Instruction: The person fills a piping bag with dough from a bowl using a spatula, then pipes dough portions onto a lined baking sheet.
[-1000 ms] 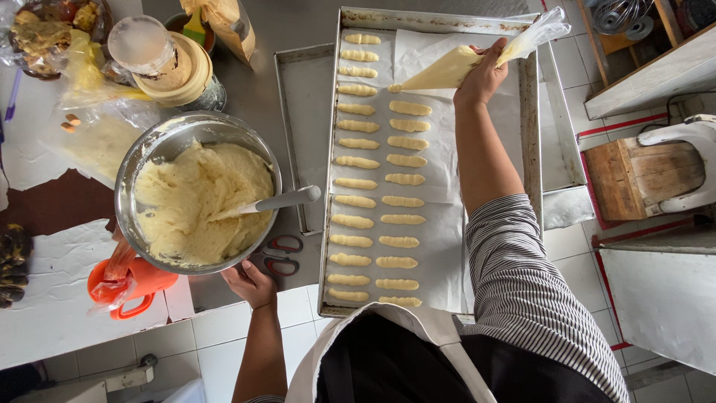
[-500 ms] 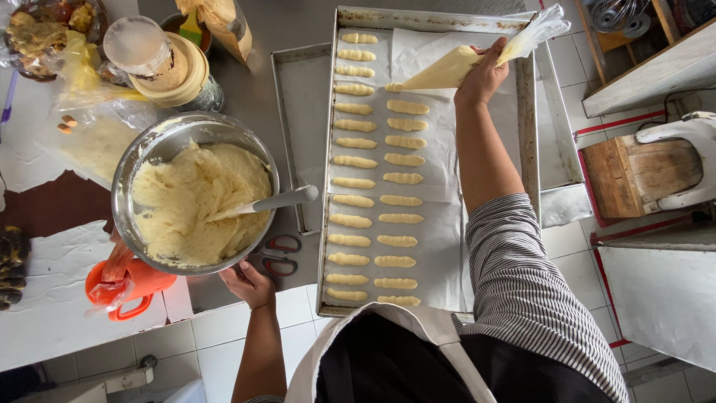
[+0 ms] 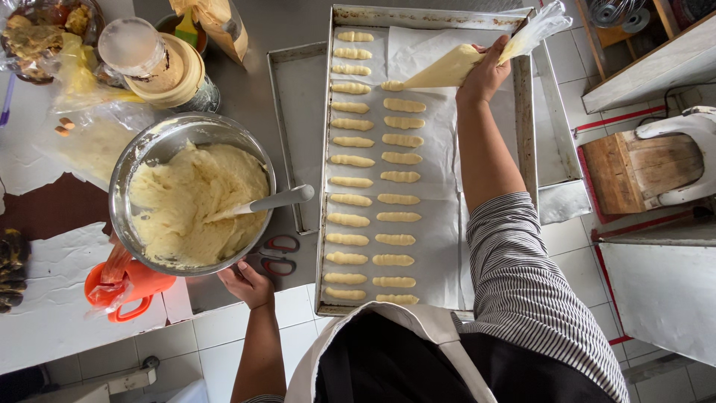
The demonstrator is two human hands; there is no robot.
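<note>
Piping now: right hand (image 3: 483,75) is clenched round the piping bag (image 3: 447,71), its tip down on the paper just left of the fist, at the top of the second row of dough strips (image 3: 399,177).
Doing it well: my read is steady squeeze, straight pull, lift cleanly at the end so each strip matches the first row beside it.
Left hand (image 3: 250,283): low by the body, fingers curled against the rim of the steel bowl (image 3: 123,179), bracing it; scissors (image 3: 272,254) just right of it.
Bowl: full of pale dough, spoon handle (image 3: 280,200) pointing towards the tray.
Surface: baking tray (image 3: 522,104) lined with white paper, on a grey metal counter (image 3: 246,89).
Room: white floor tiles (image 3: 552,261) under the right elbow, wooden stool (image 3: 626,168) beyond.
</note>
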